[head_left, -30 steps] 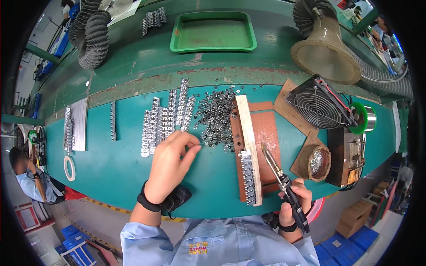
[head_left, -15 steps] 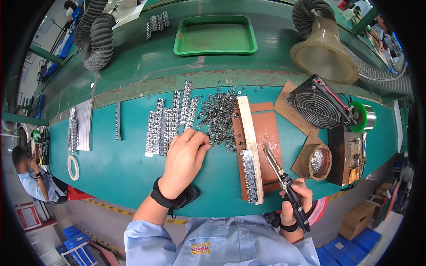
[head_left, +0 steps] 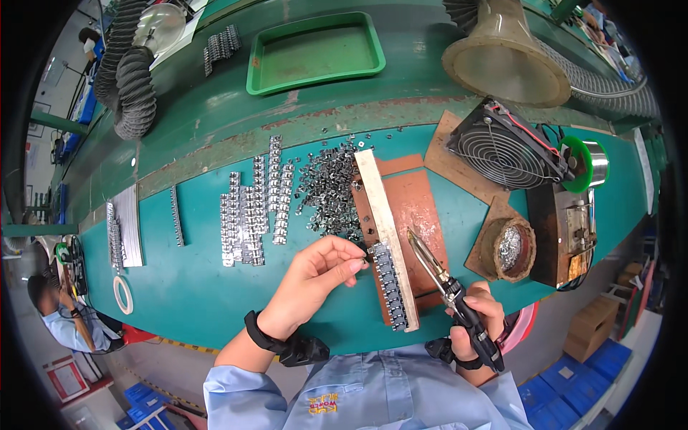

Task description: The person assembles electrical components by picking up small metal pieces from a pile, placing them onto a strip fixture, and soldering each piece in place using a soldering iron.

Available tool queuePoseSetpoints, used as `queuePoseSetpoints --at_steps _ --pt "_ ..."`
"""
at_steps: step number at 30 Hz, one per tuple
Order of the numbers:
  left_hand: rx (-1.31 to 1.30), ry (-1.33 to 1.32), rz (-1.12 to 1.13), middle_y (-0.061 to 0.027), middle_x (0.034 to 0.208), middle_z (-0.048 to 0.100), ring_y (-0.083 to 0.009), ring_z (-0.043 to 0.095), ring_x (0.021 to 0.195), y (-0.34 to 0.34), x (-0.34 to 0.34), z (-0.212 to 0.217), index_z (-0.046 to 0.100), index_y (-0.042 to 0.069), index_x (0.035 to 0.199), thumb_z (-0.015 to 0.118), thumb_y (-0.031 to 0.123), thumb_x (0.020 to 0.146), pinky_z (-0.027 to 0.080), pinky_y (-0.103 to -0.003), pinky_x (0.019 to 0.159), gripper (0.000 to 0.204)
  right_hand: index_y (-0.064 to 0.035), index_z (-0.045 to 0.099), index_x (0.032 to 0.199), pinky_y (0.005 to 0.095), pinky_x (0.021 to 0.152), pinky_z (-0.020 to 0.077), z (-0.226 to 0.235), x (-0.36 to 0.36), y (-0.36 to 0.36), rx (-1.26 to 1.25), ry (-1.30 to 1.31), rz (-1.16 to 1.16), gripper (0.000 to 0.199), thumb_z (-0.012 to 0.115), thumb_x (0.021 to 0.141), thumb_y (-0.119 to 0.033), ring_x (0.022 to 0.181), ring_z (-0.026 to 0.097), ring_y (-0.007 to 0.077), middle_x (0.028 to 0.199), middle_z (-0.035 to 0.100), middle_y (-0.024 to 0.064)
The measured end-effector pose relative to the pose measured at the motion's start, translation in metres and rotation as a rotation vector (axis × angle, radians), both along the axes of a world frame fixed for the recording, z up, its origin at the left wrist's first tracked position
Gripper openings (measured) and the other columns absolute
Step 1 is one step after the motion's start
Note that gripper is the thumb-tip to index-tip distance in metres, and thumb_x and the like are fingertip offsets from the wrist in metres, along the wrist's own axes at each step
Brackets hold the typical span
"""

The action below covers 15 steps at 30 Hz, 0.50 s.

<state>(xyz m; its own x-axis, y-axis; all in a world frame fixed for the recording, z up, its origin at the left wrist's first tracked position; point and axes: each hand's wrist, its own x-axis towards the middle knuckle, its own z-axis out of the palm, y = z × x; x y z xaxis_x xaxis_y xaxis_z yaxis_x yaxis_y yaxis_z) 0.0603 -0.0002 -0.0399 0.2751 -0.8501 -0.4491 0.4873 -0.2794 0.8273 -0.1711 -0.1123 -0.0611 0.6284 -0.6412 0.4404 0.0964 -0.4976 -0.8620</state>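
Observation:
My left hand (head_left: 304,281) is closed in a pinch at the upper end of a strip of small dark circuit boards (head_left: 390,294). A tiny dark metal part (head_left: 366,261) shows at the fingertips, mostly hidden. The strip lies along a pale straight bar (head_left: 378,201) on a brown board (head_left: 419,208). In my right hand (head_left: 486,315) is a soldering iron (head_left: 459,297), its tip pointing up and left over the brown board, apart from the strip. A heap of small metal parts (head_left: 330,186) spreads beyond my left hand.
Several board strips (head_left: 251,215) lie left of the heap. To the right stand a fan (head_left: 502,147), a solder spool (head_left: 586,165), a round pot (head_left: 510,247) and a metal-faced box (head_left: 562,236). A green tray (head_left: 315,54) and a funnel-shaped duct (head_left: 505,61) are at the back.
My left hand has moved right and nearer, from beside the heap to the upper end of the strip. The right hand still holds the soldering iron. The whole view has shifted and turned slightly.

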Motion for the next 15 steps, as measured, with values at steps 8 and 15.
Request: queuePoseSetpoints --at_steps 8,15 --pt "-0.009 0.061 0.052 -0.0017 0.085 0.057 -0.0077 0.053 0.077 -0.007 -0.006 -0.004 0.049 0.004 0.097 0.057 0.006 0.084 0.043 -0.021 0.069 0.015 0.0000 0.052 0.095 0.0314 0.054 0.0380 0.003 0.006 -0.007 -0.034 -0.081 -0.008 0.037 0.068 0.068 -0.019 0.049 0.048 0.0187 0.061 0.054 0.0067" --pt "0.006 0.072 0.045 -0.0021 0.084 0.056 -0.0090 0.053 0.075 -0.009 -0.007 -0.003 0.049 0.005 0.093 0.056 0.005 0.084 0.043 -0.022 0.068 0.012 0.0000 0.052 0.096 0.0309 0.054 0.0389 0.009 0.007 -0.011 -0.033 -0.071 0.033 0.038 0.069 0.067 -0.017 0.051 0.051 0.0183 0.063 0.056 0.0072"
